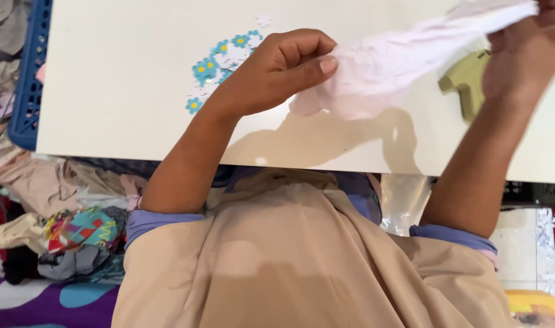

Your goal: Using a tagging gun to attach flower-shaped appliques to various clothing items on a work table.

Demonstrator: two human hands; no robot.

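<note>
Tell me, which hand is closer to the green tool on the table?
The right hand. It hangs just above and beside the green tool, holding one end of the pale cloth. The left hand holds the cloth's other end, further off.

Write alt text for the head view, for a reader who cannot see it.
Two bare hands stretch a pale pink cloth over a white table: the left hand pinches one end, the right hand grips the other, raised. Blue and white paper flowers lie behind the left hand, and a green tool lies under the right.
</note>
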